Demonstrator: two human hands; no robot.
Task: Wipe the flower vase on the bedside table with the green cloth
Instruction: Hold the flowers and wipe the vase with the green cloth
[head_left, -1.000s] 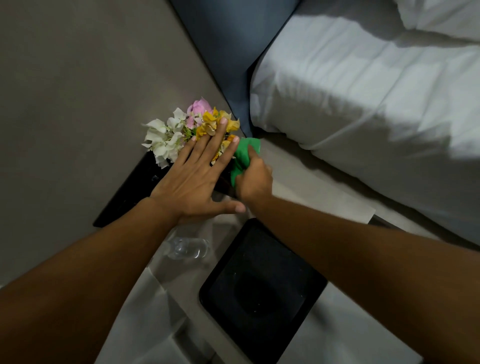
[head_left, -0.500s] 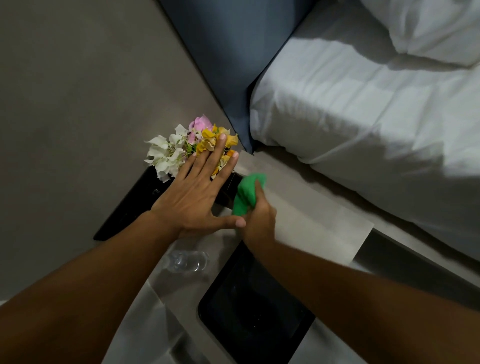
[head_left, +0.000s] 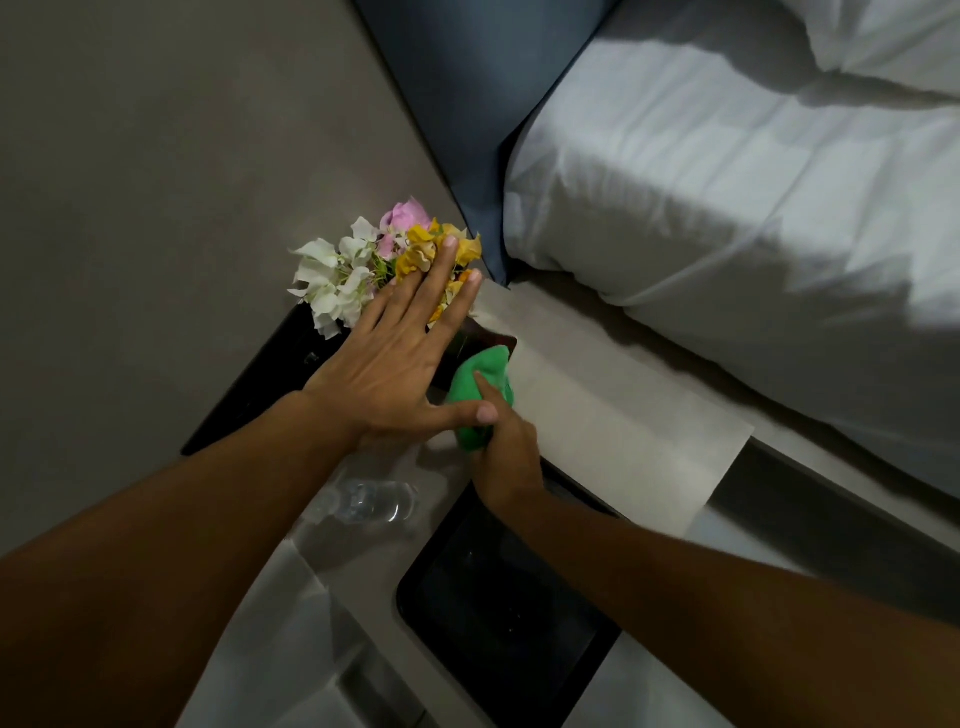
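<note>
Comparing w/ 0.5 s back: right hand + green cloth sit lower on the vase side; cloth now meets the left thumb, where before it poked up above it.
Left hand: flat, fingers spread, not gripping; palm over the flower vase, fingertips on the flowers. Same pose as before.
Right hand: closed around the bunched green cloth, forefinger laid along it, pressing it to the vase's right side.
Vase: dark, mostly hidden under the left hand; only a sliver shows beside the cloth. Stands on the bedside table, back-left part, near the wall.
Flowers: 1 bunch; white, pink, yellow blooms, leaning toward the wall.
Cloth count: 1.
Hands: 2, both bare forearms in view.
Clear bottle: 1, lying on the table below the left wrist.
Black tray: 1, front of the table, partly under the right forearm.
Bed: 1, white bedding, right of the table.
Headboard: dark blue, behind.
</note>
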